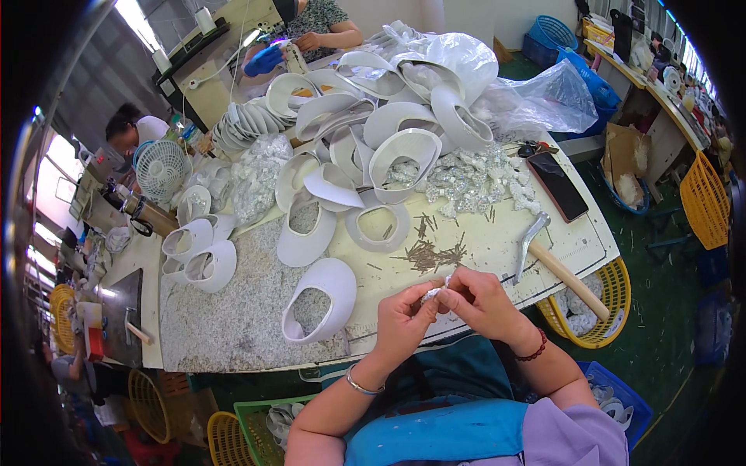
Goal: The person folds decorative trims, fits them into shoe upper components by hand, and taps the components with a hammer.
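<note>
1. Both hands are held together at the near edge of the tabletop [544, 233]. The left hand [404, 314] and right hand [483, 299] are pinched on one small silvery ornament [432, 293], held just above the edge.
2. A scatter of small dark nails [431, 252] lies just beyond the hands. A hammer [556, 264] with a wooden handle is seen to their right, its handle hanging past the edge.
3. One white shoe upper [318, 299] lies just left of the hands; it appears bare of ornament.
4. A large heap of white uppers [381, 116] is piled at the far middle. None is seen to bear an ornament, so most of the work is judged to be left.
5. A pile of silvery ornaments [474, 179] lies loose right of centre, and a clear bag [256, 175] holding more of them lies to the left.
6. A dark phone [558, 185] rests far right.
7. A yellow basket [602, 311] below the right edge holds pale pieces; a blue crate [618, 396] near right also holds white pieces.
</note>
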`<state>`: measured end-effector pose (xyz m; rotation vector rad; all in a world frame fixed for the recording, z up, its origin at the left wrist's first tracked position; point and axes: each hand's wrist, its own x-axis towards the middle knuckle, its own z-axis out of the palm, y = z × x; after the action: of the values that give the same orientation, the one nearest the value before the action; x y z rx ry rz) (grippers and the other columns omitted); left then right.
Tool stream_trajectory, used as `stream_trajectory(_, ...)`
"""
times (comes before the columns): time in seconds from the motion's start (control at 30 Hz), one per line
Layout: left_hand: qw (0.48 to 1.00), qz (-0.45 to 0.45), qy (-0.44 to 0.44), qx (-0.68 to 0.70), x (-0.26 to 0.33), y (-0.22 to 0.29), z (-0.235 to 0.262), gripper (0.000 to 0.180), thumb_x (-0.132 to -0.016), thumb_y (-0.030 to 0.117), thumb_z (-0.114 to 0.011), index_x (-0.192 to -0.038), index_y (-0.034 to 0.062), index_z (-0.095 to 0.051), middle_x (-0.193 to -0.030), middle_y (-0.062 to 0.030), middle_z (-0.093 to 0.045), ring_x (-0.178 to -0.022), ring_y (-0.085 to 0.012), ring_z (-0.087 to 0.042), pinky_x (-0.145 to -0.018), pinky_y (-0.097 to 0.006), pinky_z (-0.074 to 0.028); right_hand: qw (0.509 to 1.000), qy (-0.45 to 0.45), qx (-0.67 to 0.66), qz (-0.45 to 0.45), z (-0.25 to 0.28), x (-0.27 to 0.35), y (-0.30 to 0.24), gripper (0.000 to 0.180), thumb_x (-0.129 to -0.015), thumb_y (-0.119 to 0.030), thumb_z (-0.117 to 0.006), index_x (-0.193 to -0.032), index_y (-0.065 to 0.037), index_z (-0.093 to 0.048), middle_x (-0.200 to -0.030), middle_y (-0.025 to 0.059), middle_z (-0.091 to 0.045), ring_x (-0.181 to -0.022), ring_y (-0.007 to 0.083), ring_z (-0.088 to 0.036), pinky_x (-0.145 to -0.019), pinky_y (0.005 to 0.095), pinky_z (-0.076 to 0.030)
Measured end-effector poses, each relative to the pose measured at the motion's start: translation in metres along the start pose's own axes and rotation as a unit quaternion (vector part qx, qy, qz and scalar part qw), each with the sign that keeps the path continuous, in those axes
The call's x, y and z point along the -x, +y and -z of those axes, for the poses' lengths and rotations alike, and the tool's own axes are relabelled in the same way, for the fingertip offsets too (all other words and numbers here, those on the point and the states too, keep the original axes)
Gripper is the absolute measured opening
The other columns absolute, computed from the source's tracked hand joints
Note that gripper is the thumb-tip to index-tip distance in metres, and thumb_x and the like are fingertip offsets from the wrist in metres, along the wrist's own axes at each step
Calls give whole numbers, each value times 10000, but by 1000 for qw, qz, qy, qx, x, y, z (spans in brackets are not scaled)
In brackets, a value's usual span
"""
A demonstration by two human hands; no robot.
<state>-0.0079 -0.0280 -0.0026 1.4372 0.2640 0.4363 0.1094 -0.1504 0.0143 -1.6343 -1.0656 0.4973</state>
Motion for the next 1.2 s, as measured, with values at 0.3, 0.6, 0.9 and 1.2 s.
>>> stream_trajectory(0.3, 998, 26, 1, 53, -1, 1, 5, 245, -921, 109, -563, -1122, -26, -603, -841, -61, -656, -759, -97, -621, -613, -203, -487, 996, -13, 58, 65, 4, -3, -9, 76, -879, -55, -536, -833, 5, -536, -652, 98, -589, -547, 162, -558, -500, 289, -410)
stream_trajectory(0.6, 982, -113, 54, -143, 0, -6, -3, 226, -887, 65, -582, -1094, -19, -615, -822, -76, -643, -688, -134, -611, -605, -241, -483, 993, -32, 72, 82, 3, -8, -3, 65, -866, -52, -525, -834, 1, -505, -698, 175, -546, -655, 359, -552, -578, 402, -434)
stream_trajectory(0.9, 942, -207, 53, -260, -1, 1, -4, 257, -828, 32, -617, -1084, 22, -630, -774, -84, -610, -631, -148, -548, -586, -254, -444, 998, -39, -45, -3, 2, -4, 2, 159, -845, -119, -615, -803, -1, -517, -620, 75, -524, -534, 146, -492, -492, 284, -391)
stream_trajectory(1.2, 958, -146, 46, -244, 1, 1, -3, 248, -844, 62, -632, -1087, 10, -632, -864, -91, -651, -678, -110, -580, -611, -231, -468, 997, -40, -64, -13, 2, -5, 3, 201, -833, -151, -642, -784, -5, -512, -607, 37, -506, -524, 84, -442, -470, 255, -371)
